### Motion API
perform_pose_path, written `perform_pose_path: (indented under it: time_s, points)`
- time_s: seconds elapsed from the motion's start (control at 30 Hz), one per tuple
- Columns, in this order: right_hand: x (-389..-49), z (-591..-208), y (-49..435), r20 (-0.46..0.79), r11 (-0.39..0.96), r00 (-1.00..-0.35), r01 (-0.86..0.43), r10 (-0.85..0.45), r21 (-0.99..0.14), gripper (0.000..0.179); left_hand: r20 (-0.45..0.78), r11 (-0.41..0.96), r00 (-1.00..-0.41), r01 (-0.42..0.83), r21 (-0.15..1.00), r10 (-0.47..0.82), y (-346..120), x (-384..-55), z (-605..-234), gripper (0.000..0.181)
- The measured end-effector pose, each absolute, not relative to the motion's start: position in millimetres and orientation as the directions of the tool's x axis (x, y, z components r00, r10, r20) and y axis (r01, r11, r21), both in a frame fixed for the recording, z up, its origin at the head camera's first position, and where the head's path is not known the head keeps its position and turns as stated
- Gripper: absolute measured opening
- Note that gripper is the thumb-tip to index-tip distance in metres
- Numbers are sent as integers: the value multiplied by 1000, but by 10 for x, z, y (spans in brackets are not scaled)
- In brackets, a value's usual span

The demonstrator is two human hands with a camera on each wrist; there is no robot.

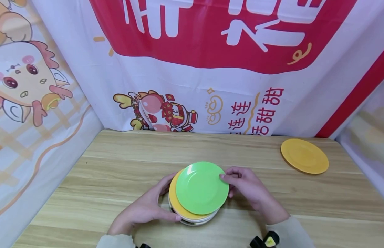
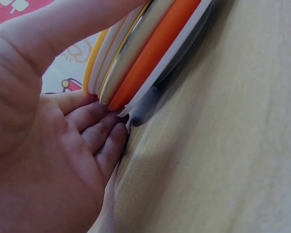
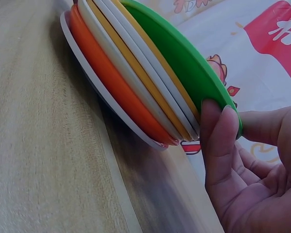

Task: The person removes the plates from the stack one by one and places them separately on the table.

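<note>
Near the front middle of the table stands a stack of plates (image 1: 195, 220) with a yellow plate (image 1: 174, 194) on top. A light green plate (image 1: 202, 189) is raised at its right edge over the stack, shifted a little right. My right hand (image 1: 247, 187) pinches that edge, thumb above and fingers beneath; the right wrist view shows a gap between the green plate (image 3: 184, 63) and the yellow one. My left hand (image 1: 148, 206) holds the stack's left side, thumb at the front, fingers behind. In the left wrist view, the stack shows white, yellow, cream and orange (image 2: 157, 53) edges.
A yellow-orange plate (image 1: 304, 156) lies alone at the back right of the wooden table (image 1: 142, 158). A white cloth with red print (image 1: 195, 75) hangs behind the table, and a cartoon-printed cloth (image 1: 55, 144) hangs at the left.
</note>
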State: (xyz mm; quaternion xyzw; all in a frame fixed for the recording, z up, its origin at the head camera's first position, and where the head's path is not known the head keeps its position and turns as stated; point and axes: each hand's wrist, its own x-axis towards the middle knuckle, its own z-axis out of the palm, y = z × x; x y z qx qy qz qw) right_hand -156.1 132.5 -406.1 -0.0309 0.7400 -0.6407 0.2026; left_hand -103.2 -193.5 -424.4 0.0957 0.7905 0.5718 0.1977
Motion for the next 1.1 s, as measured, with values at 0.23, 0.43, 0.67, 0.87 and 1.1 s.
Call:
perform_pose_path:
  time_s: [0.23, 0.43, 0.67, 0.87, 1.1]
  points:
    - [-1558, -4038, 1333, -288, 166, -917, 249, -277, -954, 29, -198, 327, -905, -70, 942, 377, -1940, -1026, -4253, 119]
    - [-1581, -4023, 1372, -285, 151, -918, 252, -275, -956, 29, -184, 320, -903, -56, 946, 387, -1944, -1018, -4262, 119]
    - [-1616, -3988, 1451, -267, 116, -933, 246, -241, -962, 31, -180, 311, -900, -53, 949, 397, -1945, -1015, -4255, 119]
    - [-1643, -3948, 1537, -266, 105, -942, 249, -203, -963, 38, -176, 317, -900, -45, 947, 399, -1941, -1015, -4245, 119]
    - [-1673, -3926, 1611, -290, 74, -948, 282, -135, -957, 43, -166, 322, -899, -30, 946, 404, -1941, -1012, -4232, 117]
